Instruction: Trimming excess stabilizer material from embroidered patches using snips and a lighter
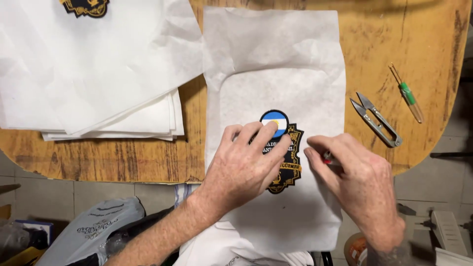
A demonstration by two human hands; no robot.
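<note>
Embroidered patch (286,148): left half hidden under the left hand (244,165). Small red-tipped tool (327,157): almost wholly enclosed by the right hand (359,182), kind not discernible. Second patch (86,7): cut off by the top edge; white backing sheet (276,64): lower end hidden behind the forearms.

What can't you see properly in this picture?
- Head view: the left hand covers the middle of the black and gold patch.
- The right hand hides nearly all of a small red thing; what it is cannot be told.
- The second patch is cut off by the top edge.
- The orange round thing sits half behind the right wrist.
</note>
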